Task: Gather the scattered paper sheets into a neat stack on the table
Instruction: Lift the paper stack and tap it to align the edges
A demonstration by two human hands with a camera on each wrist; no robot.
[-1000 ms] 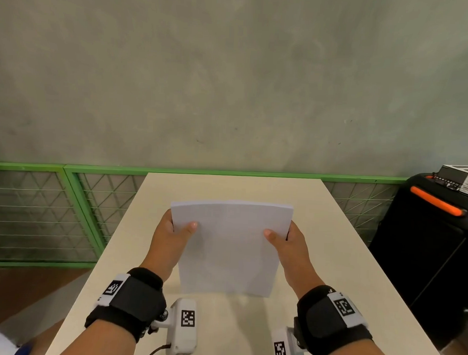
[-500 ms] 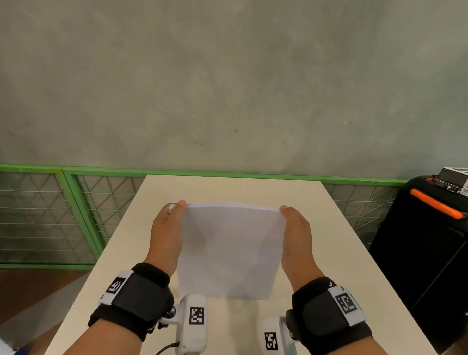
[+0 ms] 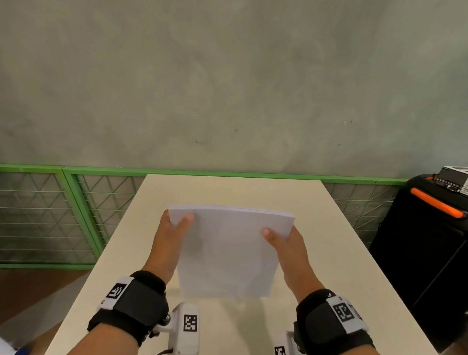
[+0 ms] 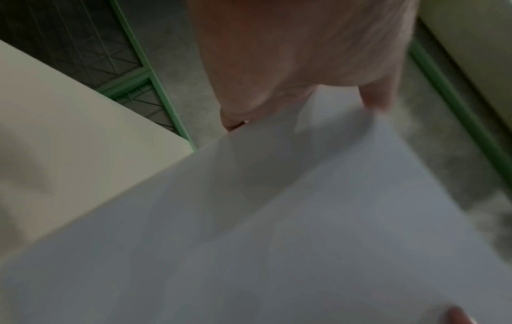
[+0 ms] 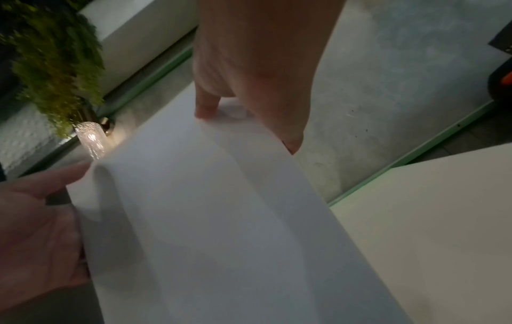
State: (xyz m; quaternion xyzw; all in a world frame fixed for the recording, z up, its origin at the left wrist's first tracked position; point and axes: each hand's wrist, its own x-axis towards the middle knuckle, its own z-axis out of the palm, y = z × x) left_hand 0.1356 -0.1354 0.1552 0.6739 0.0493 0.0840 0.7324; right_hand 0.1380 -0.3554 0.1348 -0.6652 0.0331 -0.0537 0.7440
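Observation:
A stack of white paper sheets (image 3: 229, 253) stands on its lower edge on the cream table (image 3: 331, 264), tilted toward me. My left hand (image 3: 174, 225) pinches its upper left side, thumb on the near face. My right hand (image 3: 284, 238) pinches its upper right side the same way. In the left wrist view the stack of sheets (image 4: 277, 230) fills the lower frame under my left hand (image 4: 304, 65). The right wrist view shows the stack of sheets (image 5: 221, 219) between my right hand (image 5: 257, 76) and the other hand's palm. The fingers behind the stack are hidden.
A green-framed wire mesh fence (image 3: 49, 216) runs behind and to the left of the table, under a grey wall. A black case with an orange handle (image 3: 437, 207) stands to the right, with a box on top. A plant (image 5: 55, 65) shows in the right wrist view.
Half a second ago both hands pressed the stack's side edges with thumbs out of sight. Now the thumbs lie on the near face again and the stack sits a little higher and wider.

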